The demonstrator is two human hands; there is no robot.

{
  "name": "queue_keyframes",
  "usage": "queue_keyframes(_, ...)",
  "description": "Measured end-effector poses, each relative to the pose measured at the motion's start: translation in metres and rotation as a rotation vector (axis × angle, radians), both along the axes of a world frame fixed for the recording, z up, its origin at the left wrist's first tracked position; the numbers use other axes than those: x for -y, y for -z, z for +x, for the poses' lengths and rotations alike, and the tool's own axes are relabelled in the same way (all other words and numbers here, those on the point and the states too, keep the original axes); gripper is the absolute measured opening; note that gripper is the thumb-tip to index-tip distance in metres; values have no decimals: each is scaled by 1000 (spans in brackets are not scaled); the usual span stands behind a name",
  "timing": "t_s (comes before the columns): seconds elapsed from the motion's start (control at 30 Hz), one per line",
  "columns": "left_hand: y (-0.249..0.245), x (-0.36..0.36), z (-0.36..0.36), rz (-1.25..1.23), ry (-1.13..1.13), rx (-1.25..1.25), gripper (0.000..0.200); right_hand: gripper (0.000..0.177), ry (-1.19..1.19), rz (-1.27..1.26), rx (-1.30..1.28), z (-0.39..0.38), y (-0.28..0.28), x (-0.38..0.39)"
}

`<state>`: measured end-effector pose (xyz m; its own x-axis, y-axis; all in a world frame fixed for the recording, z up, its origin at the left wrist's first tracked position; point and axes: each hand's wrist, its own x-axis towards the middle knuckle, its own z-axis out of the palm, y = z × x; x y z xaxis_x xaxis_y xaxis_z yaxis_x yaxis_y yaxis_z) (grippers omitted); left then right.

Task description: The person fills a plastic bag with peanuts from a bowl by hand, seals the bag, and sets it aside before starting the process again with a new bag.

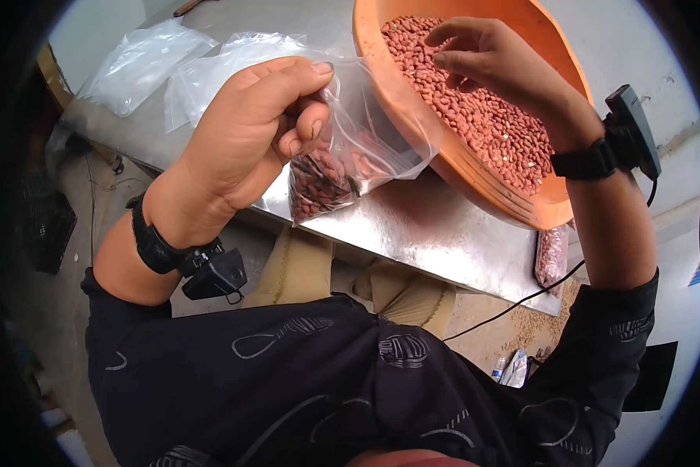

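Note:
My left hand (pixel 264 124) pinches the top edge of a clear plastic bag (pixel 403 146) between thumb and fingers. The bag hangs above the table's near edge, with red-skinned peanuts gathered in its bottom. Over the orange basin (pixel 401 105), my right hand (pixel 490 61) hovers with its fingers loosely curled and apart, holding nothing that I can see. Loose red-skinned peanuts (pixel 474 117) lie in a wide heap inside this tilted basin. Part of the bag overlaps the basin's near wall in the view.
Flat clear bags (pixel 144 66) lie on the metal table (pixel 420 226), left of the basin. A filled bag of peanuts (pixel 552 257) sits at the right table edge. A black cable (pixel 513 302) runs from my right wrist device. Small pieces are scattered over the floor (pixel 533 327).

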<state>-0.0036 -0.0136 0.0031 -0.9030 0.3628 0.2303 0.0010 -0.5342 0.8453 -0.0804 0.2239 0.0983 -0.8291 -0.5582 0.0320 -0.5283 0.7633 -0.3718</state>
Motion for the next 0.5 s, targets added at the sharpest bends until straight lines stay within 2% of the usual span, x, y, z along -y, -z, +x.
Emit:
queue_keyframes(0.07, 2, -1, 2, -1, -11, 17, 19, 36, 9, 198, -240, -20, 16, -23)
queue_keyframes(0.13, 3, 1, 1, -4, 5, 32, 20, 40, -315, 262, -428, -26, 39, -39)
queue_keyframes(0.27, 3, 1, -3, -10, 20, 62, 21, 32, -555, 247, -408, -28, 59, -29)
queue_keyframes(0.37, 2, 1, -6, -12, 27, 87, 20, 30, -658, 248, -548, -46, 70, -27)
queue_keyframes(0.5, 5, 4, -10, -36, 28, 86, 20, 23, -621, 278, -638, -85, 86, -35)
